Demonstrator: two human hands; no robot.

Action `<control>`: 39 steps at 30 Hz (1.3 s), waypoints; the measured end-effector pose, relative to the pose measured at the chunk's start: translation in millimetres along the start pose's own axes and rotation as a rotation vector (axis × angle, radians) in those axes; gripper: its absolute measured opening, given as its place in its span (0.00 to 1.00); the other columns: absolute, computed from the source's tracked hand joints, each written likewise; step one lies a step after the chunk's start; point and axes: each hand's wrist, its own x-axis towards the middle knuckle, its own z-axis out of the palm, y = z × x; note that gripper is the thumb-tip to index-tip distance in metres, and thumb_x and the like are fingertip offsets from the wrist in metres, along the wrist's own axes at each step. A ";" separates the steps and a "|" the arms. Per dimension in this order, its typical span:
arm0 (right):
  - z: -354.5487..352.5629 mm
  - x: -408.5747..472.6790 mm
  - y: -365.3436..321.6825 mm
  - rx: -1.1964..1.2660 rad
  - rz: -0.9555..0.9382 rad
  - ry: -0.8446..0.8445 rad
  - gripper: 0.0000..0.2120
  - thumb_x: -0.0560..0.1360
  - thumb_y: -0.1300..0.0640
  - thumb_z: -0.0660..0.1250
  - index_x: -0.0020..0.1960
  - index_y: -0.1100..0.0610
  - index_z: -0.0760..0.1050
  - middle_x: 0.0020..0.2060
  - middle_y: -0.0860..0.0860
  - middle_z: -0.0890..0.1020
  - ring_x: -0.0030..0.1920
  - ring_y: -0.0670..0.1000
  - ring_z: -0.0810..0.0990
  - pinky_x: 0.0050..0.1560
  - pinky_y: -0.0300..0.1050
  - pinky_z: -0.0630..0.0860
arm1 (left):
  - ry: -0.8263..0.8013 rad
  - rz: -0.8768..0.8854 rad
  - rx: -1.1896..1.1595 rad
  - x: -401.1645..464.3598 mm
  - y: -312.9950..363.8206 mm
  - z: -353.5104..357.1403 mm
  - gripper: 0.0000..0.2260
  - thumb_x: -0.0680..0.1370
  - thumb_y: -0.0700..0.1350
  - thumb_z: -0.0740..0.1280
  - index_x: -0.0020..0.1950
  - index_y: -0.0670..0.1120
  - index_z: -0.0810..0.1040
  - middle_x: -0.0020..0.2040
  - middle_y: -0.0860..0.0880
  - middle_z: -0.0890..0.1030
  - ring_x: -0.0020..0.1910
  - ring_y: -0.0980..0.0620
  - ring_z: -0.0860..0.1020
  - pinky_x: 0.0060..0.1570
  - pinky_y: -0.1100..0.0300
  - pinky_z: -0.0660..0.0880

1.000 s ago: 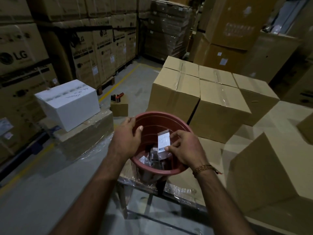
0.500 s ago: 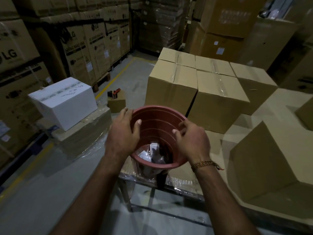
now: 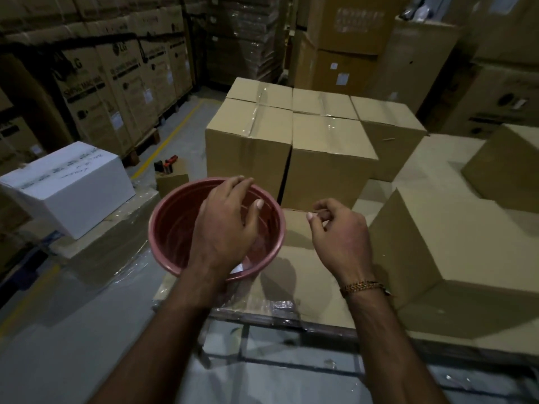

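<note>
Both bare forearms uncovered to frame edge. Bare left hand: nails trimmed short. Bare right hand: thin golden-brown chain-link bracelet snug round wrist, small loose end jutting at outer side.

Round reddish-brown plastic tub, mouth up, at the near left corner of the cardboard deck.

Stands close to the deck's left edge and a little back from its front edge. Thick rolled rim, with faint horizontal ribs around the inner wall. Seems tipped slightly toward the near side, though hard to tell. Shows one small pale scrap low inside by the front wall, with the rest of the bottom hidden from view.
</note>
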 end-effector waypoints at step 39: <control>-247.6 17.2 246.4 -0.059 0.263 0.035 0.24 0.86 0.44 0.59 0.80 0.44 0.65 0.69 0.51 0.78 0.67 0.58 0.75 0.72 0.68 0.69 | -0.602 -0.174 0.013 -80.5 240.7 265.9 0.35 0.83 0.68 0.55 0.85 0.52 0.55 0.81 0.44 0.68 0.76 0.40 0.69 0.71 0.40 0.72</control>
